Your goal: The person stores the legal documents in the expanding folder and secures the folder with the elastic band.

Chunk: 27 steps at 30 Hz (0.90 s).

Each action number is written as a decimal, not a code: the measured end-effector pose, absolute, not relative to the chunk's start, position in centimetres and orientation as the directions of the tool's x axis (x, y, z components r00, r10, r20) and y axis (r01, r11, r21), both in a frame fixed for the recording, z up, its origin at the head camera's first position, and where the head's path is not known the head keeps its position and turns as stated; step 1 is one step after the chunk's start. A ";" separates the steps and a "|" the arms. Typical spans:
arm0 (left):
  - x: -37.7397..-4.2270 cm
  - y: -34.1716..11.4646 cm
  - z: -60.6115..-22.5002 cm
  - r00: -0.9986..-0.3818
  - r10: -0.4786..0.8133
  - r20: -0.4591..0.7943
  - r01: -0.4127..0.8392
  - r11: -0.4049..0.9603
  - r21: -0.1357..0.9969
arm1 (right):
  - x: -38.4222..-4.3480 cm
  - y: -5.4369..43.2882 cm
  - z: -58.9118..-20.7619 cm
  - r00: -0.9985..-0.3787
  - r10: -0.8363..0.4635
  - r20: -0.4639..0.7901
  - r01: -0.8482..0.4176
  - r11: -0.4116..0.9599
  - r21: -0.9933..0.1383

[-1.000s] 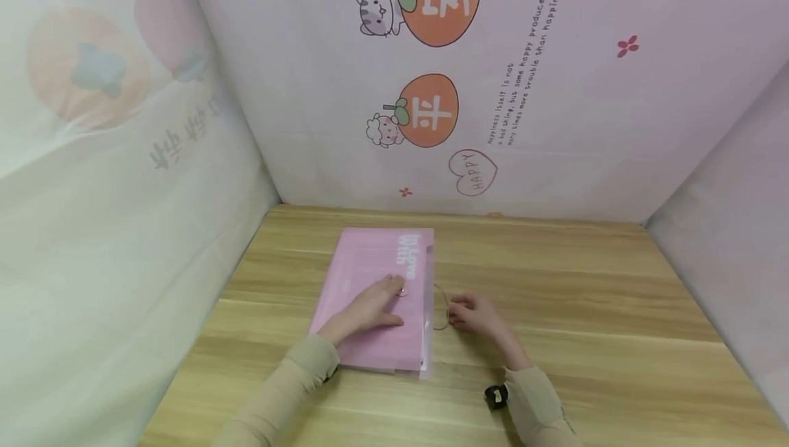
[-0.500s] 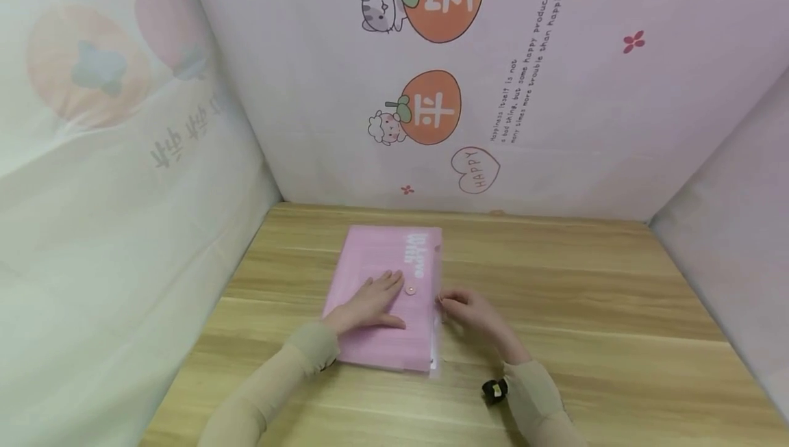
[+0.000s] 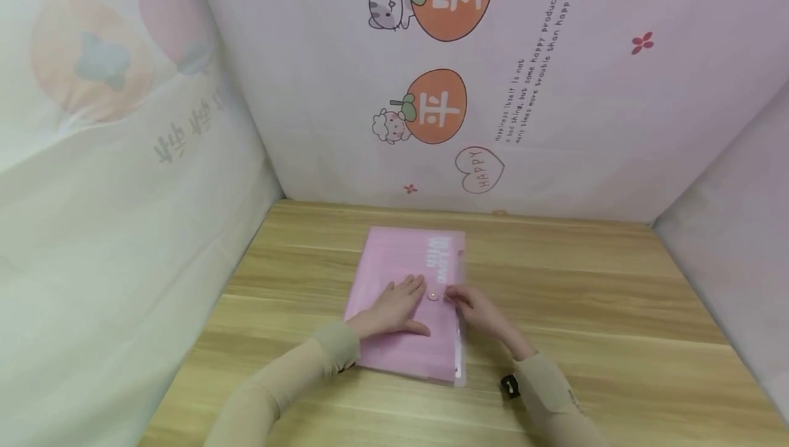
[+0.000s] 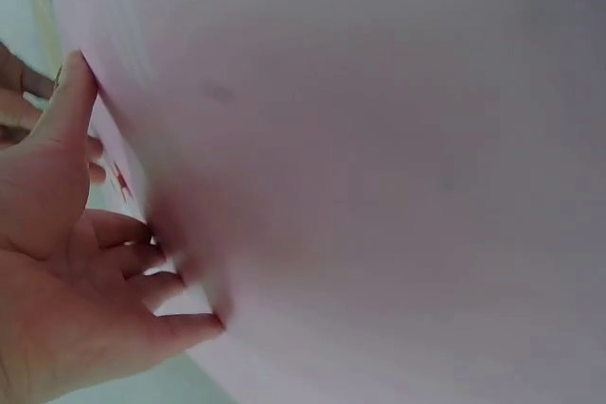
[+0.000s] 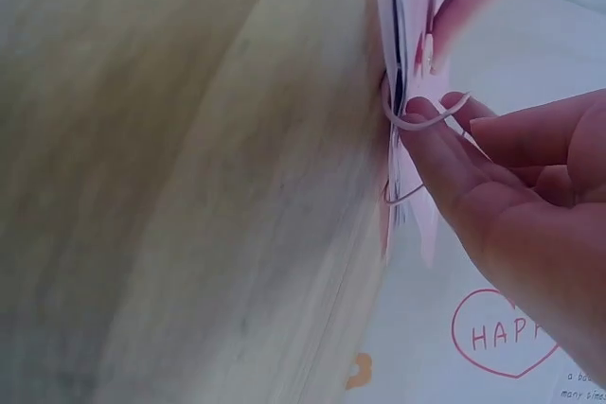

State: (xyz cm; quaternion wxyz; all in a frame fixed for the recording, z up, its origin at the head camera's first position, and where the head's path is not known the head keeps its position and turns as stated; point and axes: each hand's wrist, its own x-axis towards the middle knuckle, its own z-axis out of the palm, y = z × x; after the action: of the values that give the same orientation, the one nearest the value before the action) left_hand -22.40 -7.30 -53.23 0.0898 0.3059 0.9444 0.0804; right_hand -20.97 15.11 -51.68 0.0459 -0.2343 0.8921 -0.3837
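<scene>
A pink plastic document folder (image 3: pixel 391 255) with white lettering lies flat on the table. My left hand (image 3: pixel 392 308) presses on its cover, fingers spread and thumb out; in the left wrist view the fingertips (image 4: pixel 213 323) touch the pink surface. Near the folder's right edge, a small round button (image 3: pixel 433 296) sits on the cover between my two hands. My right hand (image 3: pixel 479 311) is at that edge beside the button. Seen from the right wrist, it holds a thin elastic cord (image 5: pixel 423 124) that loops round the folder's edge. Papers show between the covers there.
The wood-grain table (image 3: pixel 585 283) extends on both sides of the folder. Printed cloth walls (image 3: pixel 555 180) rise behind and at the sides. A black wrist device (image 3: pixel 509 386) sits by the right sleeve.
The folder has slid to the right under my left hand. My right hand has gone from beside the cord to the folder's edge by the button, bringing the cord up.
</scene>
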 end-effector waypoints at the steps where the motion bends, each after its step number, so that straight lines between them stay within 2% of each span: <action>1: -22.5 -7.4 -53.2 -0.793 0.597 -0.124 0.566 0.796 0.214 | -20.9 15.2 -51.7 -0.880 -0.463 0.102 -0.395 0.598 -0.697; 7: -23.1 -9.3 -52.7 -0.730 0.664 -0.162 0.620 0.743 0.251 | -20.8 15.4 -51.7 -0.845 -0.520 0.123 -0.459 0.590 -0.665; 18: -24.6 -12.8 -52.5 -0.629 0.743 -0.230 0.704 0.669 0.237 | -21.1 15.9 -51.7 -0.851 -0.516 0.096 -0.449 0.622 -0.642; 23: -24.7 -13.0 -52.0 -0.598 0.765 -0.237 0.747 0.640 0.181 | -21.6 15.8 -51.3 -0.804 -0.581 0.128 -0.544 0.631 -0.553; 27: -24.7 -12.9 -51.8 -0.575 0.787 -0.221 0.778 0.610 0.147 | -22.3 15.4 -51.0 -0.765 -0.621 0.169 -0.623 0.650 -0.435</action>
State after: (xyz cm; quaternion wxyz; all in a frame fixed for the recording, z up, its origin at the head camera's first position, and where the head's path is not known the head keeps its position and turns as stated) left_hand -24.72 -12.90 -51.79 0.1330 0.4411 0.8874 0.0168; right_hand -22.25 15.42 -51.00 -0.0026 -0.3424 0.9083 -0.2403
